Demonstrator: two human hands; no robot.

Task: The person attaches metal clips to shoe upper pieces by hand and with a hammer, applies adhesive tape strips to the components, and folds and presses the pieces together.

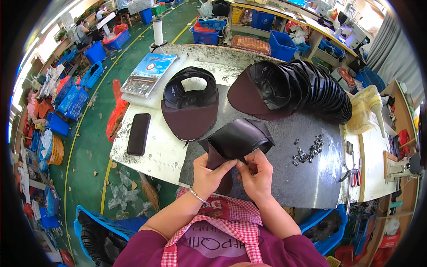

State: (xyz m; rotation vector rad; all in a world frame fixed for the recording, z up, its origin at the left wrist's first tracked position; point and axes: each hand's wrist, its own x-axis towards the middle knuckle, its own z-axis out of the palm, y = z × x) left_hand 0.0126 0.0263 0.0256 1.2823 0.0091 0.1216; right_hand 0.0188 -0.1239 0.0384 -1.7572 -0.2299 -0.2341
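At the table's near edge, a black leather shoe upper (242, 139) with a dark brown lining is held between my hands. My left hand (211, 173) pinches its near edge from the left. Close against it, my right hand (257, 177) grips the same edge, thumb tip beside thumb tip. What lies under the fingers is hidden. Just beyond sits another upper (190, 119), brown part toward me. To its right a long row of nested uppers (318, 89) leans across the dark work mat (284, 178).
Small black scraps (309, 152) lie on the mat, with scissors (356, 174) and a yellowish bottle (362, 115) farther right. On the left are a phone (138, 134), a booklet (149, 73) and a thread spool (158, 32). Blue baskets (109, 222) flank me.
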